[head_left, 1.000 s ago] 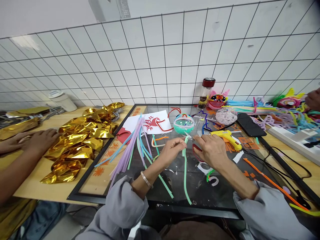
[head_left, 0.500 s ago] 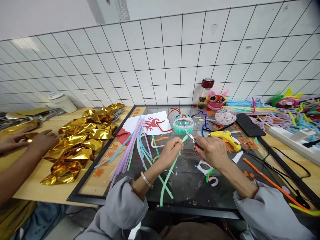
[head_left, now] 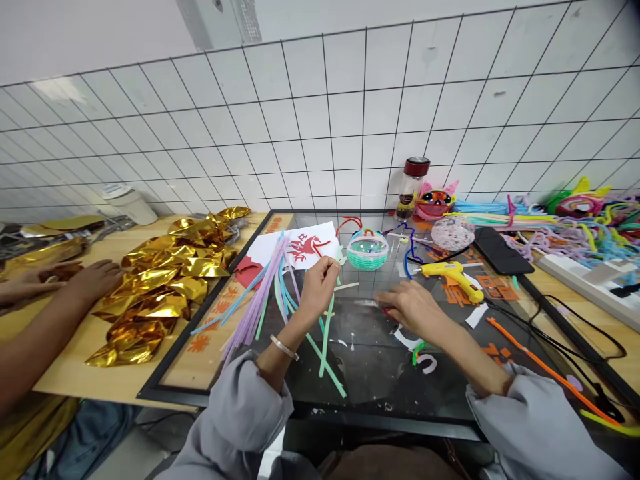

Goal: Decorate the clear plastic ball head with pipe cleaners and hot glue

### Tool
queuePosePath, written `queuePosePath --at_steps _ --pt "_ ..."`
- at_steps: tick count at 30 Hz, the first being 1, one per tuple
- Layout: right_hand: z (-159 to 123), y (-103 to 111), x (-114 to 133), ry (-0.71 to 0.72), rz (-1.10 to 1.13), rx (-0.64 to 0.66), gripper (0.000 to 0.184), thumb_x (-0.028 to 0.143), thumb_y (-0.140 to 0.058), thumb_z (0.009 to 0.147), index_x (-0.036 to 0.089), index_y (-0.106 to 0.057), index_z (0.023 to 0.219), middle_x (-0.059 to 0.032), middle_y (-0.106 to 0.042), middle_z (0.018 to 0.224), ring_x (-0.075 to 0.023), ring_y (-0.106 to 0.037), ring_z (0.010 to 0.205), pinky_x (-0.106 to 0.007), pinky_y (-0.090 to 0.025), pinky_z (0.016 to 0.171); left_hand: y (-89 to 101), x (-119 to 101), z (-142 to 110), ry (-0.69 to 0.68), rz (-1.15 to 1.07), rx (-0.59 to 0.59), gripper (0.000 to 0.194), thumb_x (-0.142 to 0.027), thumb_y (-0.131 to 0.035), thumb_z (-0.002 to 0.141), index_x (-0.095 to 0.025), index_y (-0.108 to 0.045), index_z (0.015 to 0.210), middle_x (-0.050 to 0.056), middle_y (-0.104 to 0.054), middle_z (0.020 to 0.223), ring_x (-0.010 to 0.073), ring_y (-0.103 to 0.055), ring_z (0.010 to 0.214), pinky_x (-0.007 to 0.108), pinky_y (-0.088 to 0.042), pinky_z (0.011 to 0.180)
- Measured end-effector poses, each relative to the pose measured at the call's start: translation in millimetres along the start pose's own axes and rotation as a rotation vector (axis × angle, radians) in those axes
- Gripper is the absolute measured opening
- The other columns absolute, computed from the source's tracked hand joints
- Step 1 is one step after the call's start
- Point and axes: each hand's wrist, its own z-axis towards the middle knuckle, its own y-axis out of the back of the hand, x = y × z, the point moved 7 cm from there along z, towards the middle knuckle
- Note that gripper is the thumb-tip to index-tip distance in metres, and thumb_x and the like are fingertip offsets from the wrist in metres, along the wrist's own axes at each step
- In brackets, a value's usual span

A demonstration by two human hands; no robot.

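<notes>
My left hand (head_left: 320,285) is closed in a pinch around a light green pipe cleaner (head_left: 326,343), whose short end pokes out above the fingers while the long part hangs toward the table. Low over the dark glass panel, my right hand (head_left: 417,308) is on a pair of scissors (head_left: 367,303); their blades point left and are blurred, and the fingers hide most of the red handles. Beyond both hands stands a green, pipe-cleaner-wrapped clear ball (head_left: 367,252). A bunch of purple, blue and green pipe cleaners (head_left: 255,303) lies left of my left hand.
A yellow glue gun (head_left: 455,277) with a black cord lies right, near a phone (head_left: 503,251) and a white power strip (head_left: 587,283). A glass bottle (head_left: 411,190) stands by the wall. At left, another person's hands (head_left: 95,280) are beside gold foil (head_left: 165,287).
My left hand has moved left and slightly up with the green pipe cleaner, away from the scissors. My right hand has lowered the scissors toward the panel, and their blades now point left.
</notes>
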Motion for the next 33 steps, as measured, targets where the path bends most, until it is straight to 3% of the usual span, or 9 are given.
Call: queuePosePath --at_steps 5,8,11,14,17,20,26,31,33 --pt "0 -9 23 0.072 0.101 0.058 0.035 0.009 -0.062 0.083 0.023 -0.070 0.113 -0.0083 -0.071 0.093 -0.0206 -0.061 0.087 -0.032 -0.035 0.075 9.4 -5 1 -0.125 0.472 -0.071 0.020 -0.030 -0.046 0.091 -0.020 -0.058 0.079 -0.001 -0.056 0.067 0.0154 -0.052 0.066 0.027 -0.038 0.065" --pt "-2 -13 23 0.067 0.137 0.112 0.043 0.006 -0.061 0.081 0.022 -0.066 0.121 -0.0094 -0.070 0.097 -0.0228 -0.062 0.093 -0.033 -0.038 0.079 5.6 -8 0 -0.231 0.647 -0.083 0.018 -0.026 -0.049 0.090 -0.019 -0.064 0.084 0.008 -0.065 0.094 0.0222 -0.058 0.088 0.033 -0.044 0.078" --pt "-4 -13 21 0.073 0.188 0.130 0.049 0.003 -0.060 0.079 0.020 -0.064 0.125 -0.0099 -0.069 0.101 -0.0224 -0.062 0.096 -0.032 -0.041 0.082 3.5 -11 -3 -0.332 0.719 -0.131 0.018 -0.026 -0.051 0.090 -0.019 -0.068 0.089 0.013 -0.060 0.123 0.0281 -0.055 0.108 0.044 -0.045 0.091" --pt "-5 -12 22 0.093 0.254 0.135 0.052 0.001 -0.059 0.076 0.018 -0.064 0.125 -0.0097 -0.069 0.102 -0.0212 -0.063 0.096 -0.029 -0.042 0.081 4.2 -15 -6 -0.409 0.705 -0.183 0.018 -0.027 -0.051 0.091 -0.019 -0.068 0.089 0.012 -0.053 0.137 0.0313 -0.048 0.123 0.051 -0.040 0.100" --pt "-5 -10 23 0.104 0.307 0.125 0.050 -0.002 -0.057 0.073 0.017 -0.066 0.119 -0.0094 -0.069 0.101 -0.0207 -0.063 0.096 -0.028 -0.043 0.079 2.8 -19 -7 -0.478 0.598 -0.180 0.018 -0.025 -0.050 0.093 -0.019 -0.066 0.089 0.011 -0.061 0.127 0.0276 -0.052 0.120 0.048 -0.041 0.101" --pt "-3 -14 21 0.065 0.338 0.148 0.040 -0.001 -0.058 0.071 0.017 -0.070 0.105 -0.0083 -0.068 0.100 -0.0191 -0.063 0.089 -0.027 -0.041 0.074 -4.9 -20 -8 -0.522 0.434 -0.105 0.016 -0.025 -0.048 0.094 -0.019 -0.063 0.092 0.009 -0.070 0.109 0.0219 -0.061 0.106 0.042 -0.046 0.095" --pt "-1 -22 24 0.029 0.330 0.199 0.027 0.005 -0.062 0.074 0.019 -0.070 0.096 -0.0055 -0.066 0.098 -0.0176 -0.063 0.084 -0.025 -0.039 0.069 -28.5 -16 -10 -0.524 0.366 0.086 0.012 -0.024 -0.048 0.094 -0.020 -0.059 0.089 0.012 -0.059 0.138 0.0257 -0.049 0.131 0.049 -0.039 0.107" --pt "9 -24 1 -0.142 0.165 0.105 0.026 0.011 -0.048 0.087 0.015 -0.072 0.097 -0.0132 -0.068 0.099 -0.0214 -0.065 0.083 -0.028 -0.042 0.067 -31.4 -10 -6 -0.464 0.304 0.129 0.015 -0.026 -0.047 0.094 -0.020 -0.059 0.087 0.013 -0.058 0.138 0.0255 -0.048 0.132 0.051 -0.039 0.107" --pt "15 -22 -11 -0.139 0.237 0.002 0.030 0.011 -0.045 0.087 0.015 -0.072 0.097 -0.0137 -0.070 0.096 -0.0223 -0.066 0.086 -0.030 -0.045 0.074 -31.5 -10 -5 -0.441 0.263 0.130 0.016 -0.027 -0.046 0.094 -0.020 -0.059 0.087 0.014 -0.056 0.139 0.0248 -0.047 0.134 0.049 -0.038 0.110"
